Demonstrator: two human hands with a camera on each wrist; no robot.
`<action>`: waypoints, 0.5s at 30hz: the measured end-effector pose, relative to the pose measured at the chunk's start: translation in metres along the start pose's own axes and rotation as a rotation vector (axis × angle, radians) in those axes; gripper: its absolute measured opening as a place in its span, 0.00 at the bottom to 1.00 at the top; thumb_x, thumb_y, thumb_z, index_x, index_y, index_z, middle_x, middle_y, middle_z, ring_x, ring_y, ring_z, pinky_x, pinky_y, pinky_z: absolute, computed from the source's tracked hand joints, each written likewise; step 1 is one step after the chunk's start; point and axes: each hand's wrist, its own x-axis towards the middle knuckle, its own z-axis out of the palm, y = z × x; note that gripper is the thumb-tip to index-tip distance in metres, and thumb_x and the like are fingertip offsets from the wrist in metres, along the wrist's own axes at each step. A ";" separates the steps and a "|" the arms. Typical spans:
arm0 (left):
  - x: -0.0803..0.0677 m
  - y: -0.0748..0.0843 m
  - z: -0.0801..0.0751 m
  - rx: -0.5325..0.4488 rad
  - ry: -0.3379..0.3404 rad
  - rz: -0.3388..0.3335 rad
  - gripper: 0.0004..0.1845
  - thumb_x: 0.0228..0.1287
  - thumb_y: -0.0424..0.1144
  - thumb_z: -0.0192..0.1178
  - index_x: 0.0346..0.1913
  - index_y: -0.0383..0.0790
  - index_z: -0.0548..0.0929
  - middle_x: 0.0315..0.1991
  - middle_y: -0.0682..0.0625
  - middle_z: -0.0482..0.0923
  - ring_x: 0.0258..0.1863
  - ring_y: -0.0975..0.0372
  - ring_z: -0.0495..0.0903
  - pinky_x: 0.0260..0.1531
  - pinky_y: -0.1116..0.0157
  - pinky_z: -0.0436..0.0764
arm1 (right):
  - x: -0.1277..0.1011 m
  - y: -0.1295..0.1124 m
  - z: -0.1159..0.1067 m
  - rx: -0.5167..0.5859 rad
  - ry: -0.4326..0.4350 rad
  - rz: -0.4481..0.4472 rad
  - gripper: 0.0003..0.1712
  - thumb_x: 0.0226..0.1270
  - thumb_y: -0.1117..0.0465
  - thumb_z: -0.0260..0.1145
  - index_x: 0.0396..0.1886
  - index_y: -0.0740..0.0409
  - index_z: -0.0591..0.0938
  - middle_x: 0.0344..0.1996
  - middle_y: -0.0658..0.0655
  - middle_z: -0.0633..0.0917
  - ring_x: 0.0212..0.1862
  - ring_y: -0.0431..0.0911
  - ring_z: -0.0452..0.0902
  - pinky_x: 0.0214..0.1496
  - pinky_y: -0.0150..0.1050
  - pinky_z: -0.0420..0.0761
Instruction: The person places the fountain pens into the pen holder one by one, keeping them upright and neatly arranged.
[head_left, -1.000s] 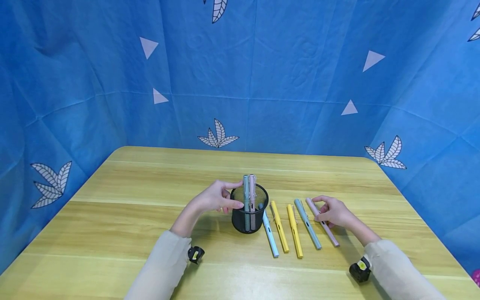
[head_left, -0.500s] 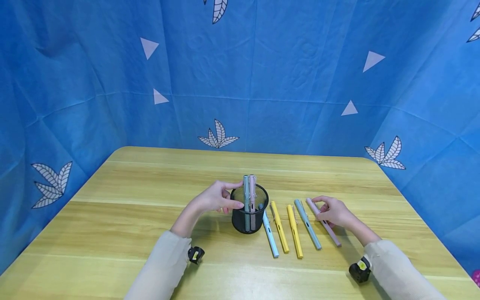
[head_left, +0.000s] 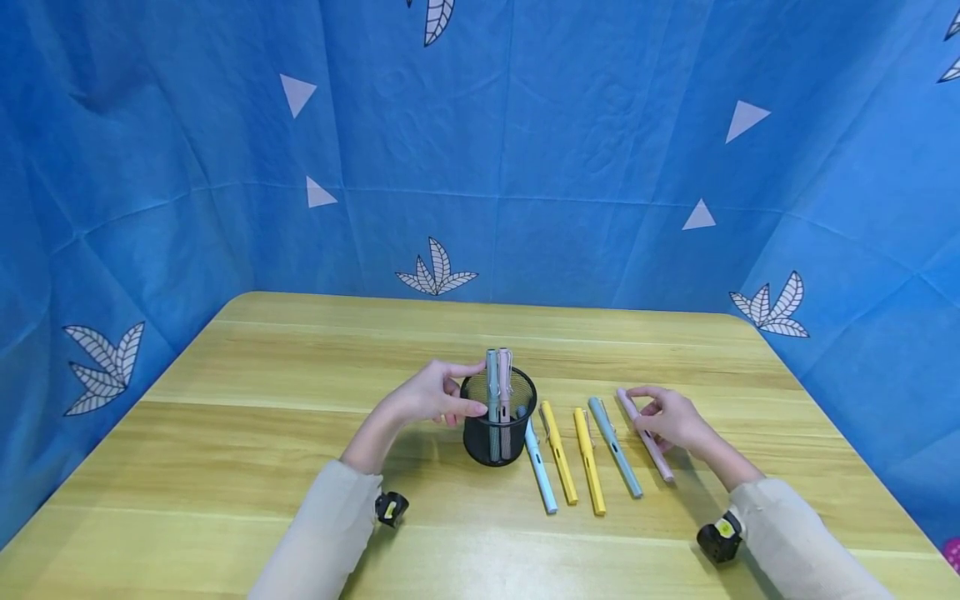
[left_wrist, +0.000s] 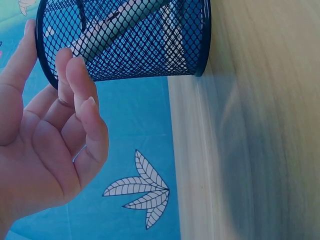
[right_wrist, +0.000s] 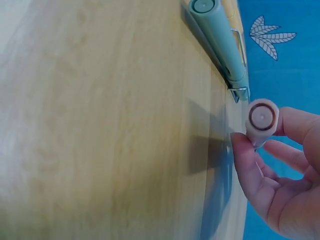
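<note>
A black mesh pen cup (head_left: 498, 421) (left_wrist: 125, 42) stands mid-table with a grey-green pen and a pink pen upright in it. My left hand (head_left: 435, 396) (left_wrist: 47, 130) holds the cup's left side, thumb and fingers on the rim and wall. Right of the cup lie a light blue pen (head_left: 540, 467), two yellow pens (head_left: 560, 454) (head_left: 589, 461) and a grey-green pen (head_left: 615, 448) (right_wrist: 220, 40). My right hand (head_left: 671, 419) (right_wrist: 277, 170) pinches a pink pen (head_left: 645, 435) (right_wrist: 262, 118), raised just off the wood.
The wooden table (head_left: 262, 417) is ringed by a blue cloth backdrop (head_left: 525, 150) on three sides. A small pink thing (head_left: 952, 552) shows at the far right edge.
My right hand closed on the pink pen and lifted it slightly, shifting it up and back from the table. The left hand and the cup stayed put.
</note>
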 end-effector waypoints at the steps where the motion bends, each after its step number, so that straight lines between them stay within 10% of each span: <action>1: 0.000 0.000 0.000 0.001 -0.001 0.000 0.36 0.52 0.37 0.65 0.65 0.44 0.63 0.13 0.46 0.70 0.23 0.41 0.74 0.16 0.65 0.71 | 0.000 0.000 0.000 0.014 0.004 0.001 0.28 0.56 0.70 0.59 0.58 0.69 0.67 0.31 0.61 0.74 0.22 0.46 0.74 0.19 0.42 0.78; 15: 0.000 -0.001 0.000 0.000 -0.004 -0.004 0.36 0.52 0.38 0.65 0.65 0.45 0.63 0.12 0.47 0.70 0.24 0.39 0.74 0.16 0.66 0.70 | -0.003 -0.014 -0.003 0.261 -0.006 -0.034 0.22 0.66 0.74 0.48 0.59 0.75 0.63 0.44 0.73 0.69 0.34 0.52 0.75 0.32 0.44 0.80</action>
